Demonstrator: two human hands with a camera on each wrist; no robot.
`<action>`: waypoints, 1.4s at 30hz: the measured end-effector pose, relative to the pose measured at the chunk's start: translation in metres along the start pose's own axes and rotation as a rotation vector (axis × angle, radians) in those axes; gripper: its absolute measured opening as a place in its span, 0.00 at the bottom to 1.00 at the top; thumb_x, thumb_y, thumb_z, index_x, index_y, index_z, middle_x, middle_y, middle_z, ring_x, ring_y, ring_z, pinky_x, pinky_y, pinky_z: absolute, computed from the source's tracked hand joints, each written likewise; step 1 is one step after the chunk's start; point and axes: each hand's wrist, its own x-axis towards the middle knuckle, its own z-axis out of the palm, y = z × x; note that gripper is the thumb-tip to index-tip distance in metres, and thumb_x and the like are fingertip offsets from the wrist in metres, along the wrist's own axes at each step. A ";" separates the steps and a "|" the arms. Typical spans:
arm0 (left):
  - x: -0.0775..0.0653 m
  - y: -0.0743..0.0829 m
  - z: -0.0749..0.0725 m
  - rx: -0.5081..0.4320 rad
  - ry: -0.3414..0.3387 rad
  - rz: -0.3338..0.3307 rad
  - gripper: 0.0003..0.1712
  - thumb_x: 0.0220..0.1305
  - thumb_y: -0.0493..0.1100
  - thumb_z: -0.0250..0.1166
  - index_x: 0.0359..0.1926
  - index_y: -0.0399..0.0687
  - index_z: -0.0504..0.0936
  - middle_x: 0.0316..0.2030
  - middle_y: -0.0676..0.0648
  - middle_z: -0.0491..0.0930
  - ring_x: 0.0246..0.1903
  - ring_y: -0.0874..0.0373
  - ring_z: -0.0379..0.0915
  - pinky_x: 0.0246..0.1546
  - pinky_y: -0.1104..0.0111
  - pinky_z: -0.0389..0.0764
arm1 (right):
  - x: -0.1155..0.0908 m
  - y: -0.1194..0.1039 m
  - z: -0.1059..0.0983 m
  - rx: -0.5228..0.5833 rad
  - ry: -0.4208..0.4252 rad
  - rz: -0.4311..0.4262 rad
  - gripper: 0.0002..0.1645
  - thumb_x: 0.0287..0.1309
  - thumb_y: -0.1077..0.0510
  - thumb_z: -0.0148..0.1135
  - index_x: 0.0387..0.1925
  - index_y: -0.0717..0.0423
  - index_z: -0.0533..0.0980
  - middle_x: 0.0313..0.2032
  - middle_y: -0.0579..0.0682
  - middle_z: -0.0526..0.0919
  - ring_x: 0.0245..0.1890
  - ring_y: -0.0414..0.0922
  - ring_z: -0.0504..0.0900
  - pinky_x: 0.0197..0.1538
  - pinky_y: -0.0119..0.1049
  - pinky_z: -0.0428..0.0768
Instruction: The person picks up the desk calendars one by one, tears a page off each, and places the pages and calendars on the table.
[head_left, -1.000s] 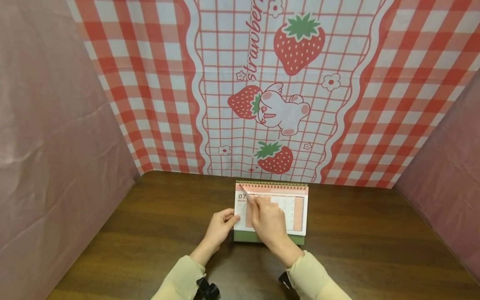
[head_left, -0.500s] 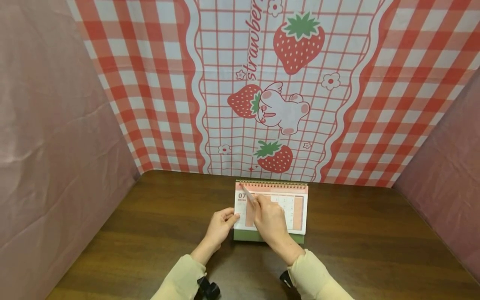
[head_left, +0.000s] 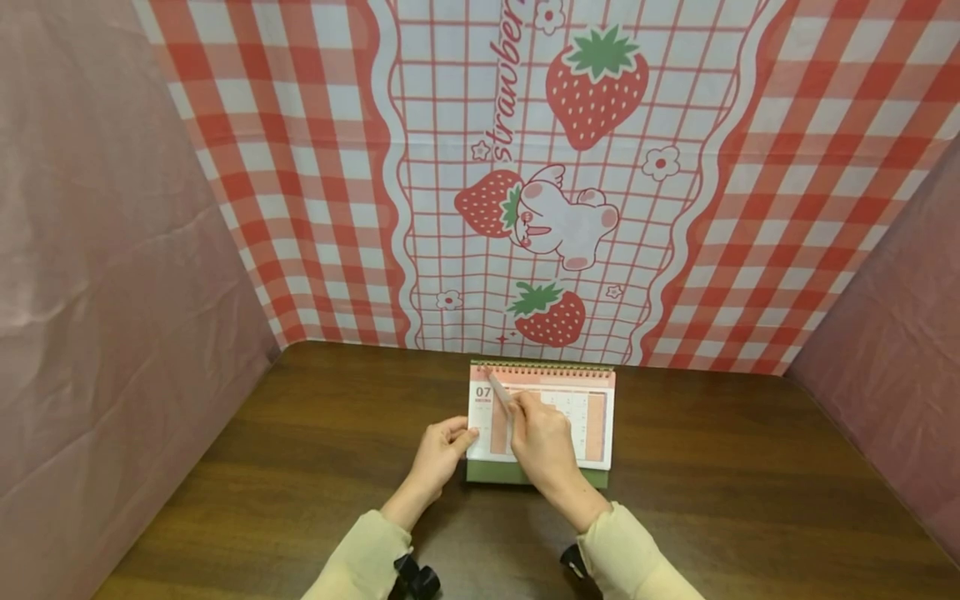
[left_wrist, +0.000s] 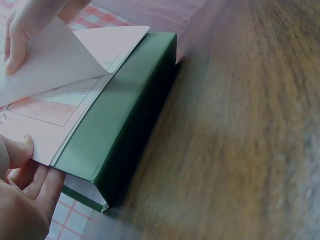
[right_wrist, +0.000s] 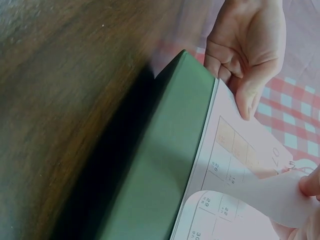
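Observation:
A desk calendar (head_left: 596, 429) with gold spiral binding and a green stand (head_left: 491, 472) stands on the table, its page headed 07. My left hand (head_left: 438, 452) grips its left edge; in the left wrist view the thumb lies on the front and the fingers are behind. My right hand (head_left: 546, 437) pinches a thin white page (left_wrist: 55, 70) between thumb and fingers. That page curls up off the calendar's face and slants toward the top left of the binding. Beneath it, printed date squares (right_wrist: 227, 172) show in the right wrist view. The right hand hides the calendar's middle.
Behind the calendar hangs a red-and-white checked strawberry cloth (head_left: 525, 208). Pink fabric (head_left: 112, 292) walls off the left side, and more pink fabric (head_left: 892, 275) the right. Brown wooden tabletop (head_left: 750, 492) extends to both sides. A black wrist mount (head_left: 416, 577) sits by the left sleeve.
My right hand has shifted slightly to the right, and the upper end of the lifted page has moved a little right along the binding. The left hand keeps its place on the calendar.

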 end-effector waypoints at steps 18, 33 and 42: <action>-0.003 0.001 0.000 0.024 0.018 0.003 0.14 0.60 0.36 0.58 0.43 0.27 0.78 0.34 0.34 0.82 0.24 0.67 0.73 0.26 0.74 0.74 | -0.003 0.003 0.000 0.034 -0.009 0.009 0.03 0.54 0.65 0.59 0.27 0.61 0.76 0.16 0.50 0.78 0.12 0.37 0.69 0.15 0.25 0.65; -0.015 0.033 0.002 0.003 0.019 -0.025 0.14 0.60 0.32 0.55 0.43 0.23 0.76 0.36 0.29 0.79 0.26 0.64 0.74 0.28 0.73 0.75 | -0.006 0.007 0.001 0.060 0.017 0.044 0.03 0.54 0.64 0.59 0.28 0.62 0.76 0.16 0.50 0.77 0.13 0.37 0.67 0.16 0.26 0.65; -0.014 0.030 0.001 -0.015 0.021 -0.025 0.14 0.60 0.32 0.55 0.43 0.23 0.76 0.36 0.29 0.79 0.26 0.64 0.74 0.29 0.73 0.75 | -0.006 0.011 0.002 0.077 0.037 0.023 0.01 0.51 0.67 0.61 0.27 0.62 0.76 0.17 0.52 0.78 0.13 0.37 0.69 0.16 0.25 0.66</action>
